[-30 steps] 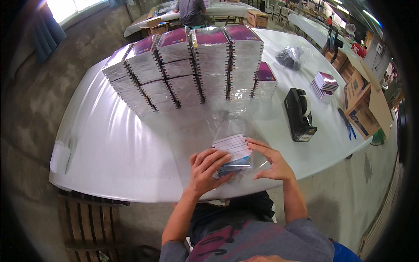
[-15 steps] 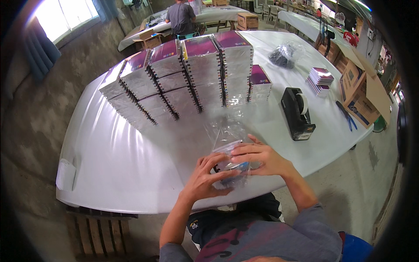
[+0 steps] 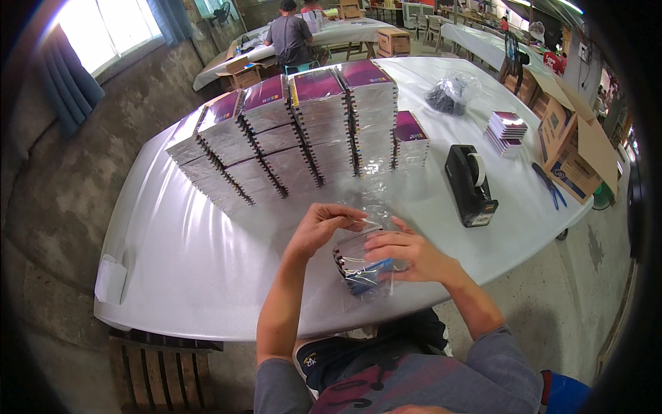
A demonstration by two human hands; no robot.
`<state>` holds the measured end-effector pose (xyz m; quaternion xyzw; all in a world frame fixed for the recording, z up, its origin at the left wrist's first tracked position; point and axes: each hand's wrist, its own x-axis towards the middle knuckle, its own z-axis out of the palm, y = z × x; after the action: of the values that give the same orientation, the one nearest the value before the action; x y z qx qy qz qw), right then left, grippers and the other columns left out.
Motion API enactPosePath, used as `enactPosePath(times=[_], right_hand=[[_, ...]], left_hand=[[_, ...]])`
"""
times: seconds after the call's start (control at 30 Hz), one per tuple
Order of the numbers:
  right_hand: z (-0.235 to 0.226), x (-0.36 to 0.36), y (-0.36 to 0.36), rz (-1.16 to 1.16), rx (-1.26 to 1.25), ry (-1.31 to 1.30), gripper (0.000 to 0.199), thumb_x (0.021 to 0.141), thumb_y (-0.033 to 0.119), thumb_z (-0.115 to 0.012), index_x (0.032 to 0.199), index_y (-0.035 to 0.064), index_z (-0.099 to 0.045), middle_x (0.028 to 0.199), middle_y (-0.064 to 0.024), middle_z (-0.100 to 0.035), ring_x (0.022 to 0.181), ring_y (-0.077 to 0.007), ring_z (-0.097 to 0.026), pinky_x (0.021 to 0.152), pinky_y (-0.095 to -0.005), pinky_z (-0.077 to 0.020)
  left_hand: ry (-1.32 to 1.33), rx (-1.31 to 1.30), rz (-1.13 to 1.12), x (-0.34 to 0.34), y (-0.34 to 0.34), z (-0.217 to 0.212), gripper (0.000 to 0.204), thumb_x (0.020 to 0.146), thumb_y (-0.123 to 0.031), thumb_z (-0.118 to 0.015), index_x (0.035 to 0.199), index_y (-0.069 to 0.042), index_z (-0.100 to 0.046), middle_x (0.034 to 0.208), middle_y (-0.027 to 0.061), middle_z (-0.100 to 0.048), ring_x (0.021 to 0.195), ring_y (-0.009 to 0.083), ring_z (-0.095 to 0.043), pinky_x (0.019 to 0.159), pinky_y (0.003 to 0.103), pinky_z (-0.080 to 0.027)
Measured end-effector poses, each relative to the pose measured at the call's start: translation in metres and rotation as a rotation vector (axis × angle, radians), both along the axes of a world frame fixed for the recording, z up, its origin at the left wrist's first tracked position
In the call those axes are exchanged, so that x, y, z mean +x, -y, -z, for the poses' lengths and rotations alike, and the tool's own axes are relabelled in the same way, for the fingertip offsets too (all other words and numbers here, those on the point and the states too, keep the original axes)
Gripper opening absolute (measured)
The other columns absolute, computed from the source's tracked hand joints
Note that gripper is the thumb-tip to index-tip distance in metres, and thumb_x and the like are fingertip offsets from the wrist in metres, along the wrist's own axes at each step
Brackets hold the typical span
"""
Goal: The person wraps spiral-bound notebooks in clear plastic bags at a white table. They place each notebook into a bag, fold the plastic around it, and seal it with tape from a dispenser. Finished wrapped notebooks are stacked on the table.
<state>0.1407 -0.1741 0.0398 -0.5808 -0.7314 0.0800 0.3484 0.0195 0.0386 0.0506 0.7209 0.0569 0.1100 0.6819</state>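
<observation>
Near the table's front edge stands a spiral-bound notebook bundle inside a clear plastic bag, partly hidden by my hands. Its dark coil shows on the left side, and blue shows low down. My left hand pinches the bag's film at the upper left, thumb against fingers. My right hand grips the bundle's right side, with fingers lying over its top. Beyond my hands rise tall stacks of wrapped spiral notebooks with purple covers, their coils facing one another in rows. A shorter notebook stack adjoins them on the right.
Right of my hands is a black tape dispenser. Blue-handled pliers lie near an open cardboard box. Farther back are small booklets and a plastic bag with dark contents. A person sits at another table.
My left hand has left the bundle's left side and moved up and away from me to the bag's film. My right hand stays on the bundle. The view has shifted slightly.
</observation>
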Motion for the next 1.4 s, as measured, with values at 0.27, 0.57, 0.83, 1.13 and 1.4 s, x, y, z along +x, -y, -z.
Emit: enactPosePath(times=[0.27, 0.57, 0.83, 1.13, 1.4], right_hand=[[0.006, 0.0, -0.002, -0.015, 0.027, -0.023, 0.051, 0.064, 0.012, -0.078, 0.111, 0.0177, -0.059, 0.126, -0.0008, -0.054, 0.122, -0.0201, -0.05, 0.109, -0.0557, -0.0226], [-0.015, 0.001, 0.01, -0.111, -0.054, -0.298, 0.049, 0.068, 0.014, -0.08, 0.112, 0.0113, -0.058, 0.128, -0.0056, -0.052, 0.13, -0.0254, -0.041, 0.111, -0.0473, -0.0241], [0.012, 0.133, 0.115, 1.315, 0.165, -0.158, 0.033, 0.081, 0.034, -0.07, 0.098, 0.0067, -0.064, 0.104, -0.0086, -0.062, 0.09, -0.0184, -0.06, 0.074, -0.0315, -0.046], [0.03, 0.155, 0.112, 1.182, -0.125, -0.926, 0.028, 0.085, 0.039, -0.063, 0.087, 0.0112, -0.065, 0.078, 0.0005, -0.059, 0.071, -0.0122, -0.048, 0.066, -0.0306, -0.0381], [0.068, 0.147, 0.129, 0.834, 0.404, -1.49, 0.017, 0.081, 0.025, -0.068, 0.094, 0.0156, -0.063, 0.1, 0.0014, -0.057, 0.098, -0.0152, -0.047, 0.079, -0.0398, -0.0425]], left_hand=[[0.598, 0.901, -0.321, -0.051, 0.018, -0.027, 0.041, 0.078, -0.02, -0.058, 0.117, -0.008, -0.065, 0.122, 0.0086, -0.061, 0.127, 0.0259, -0.044, 0.105, 0.039, -0.027], [-0.034, 1.172, -0.043, -0.075, 0.039, 0.007, 0.081, 0.064, -0.076, -0.061, 0.134, -0.036, -0.05, 0.143, -0.0083, -0.043, 0.144, 0.0331, 0.0, 0.104, 0.059, 0.02], [-0.019, 1.225, -0.087, -0.075, 0.046, 0.004, 0.08, 0.058, -0.062, -0.075, 0.13, -0.038, -0.052, 0.141, -0.0096, -0.045, 0.144, 0.0328, -0.001, 0.107, 0.057, 0.019], [-0.023, 1.231, -0.113, -0.078, 0.045, 0.006, 0.074, 0.061, -0.055, -0.075, 0.13, -0.043, -0.051, 0.142, -0.0117, -0.044, 0.144, 0.0298, -0.004, 0.106, 0.061, 0.017], [-0.049, 1.251, -0.109, -0.078, 0.045, 0.004, 0.075, 0.06, -0.052, -0.077, 0.129, -0.044, -0.051, 0.142, -0.0133, -0.043, 0.145, 0.0292, -0.003, 0.106, 0.061, 0.018]])
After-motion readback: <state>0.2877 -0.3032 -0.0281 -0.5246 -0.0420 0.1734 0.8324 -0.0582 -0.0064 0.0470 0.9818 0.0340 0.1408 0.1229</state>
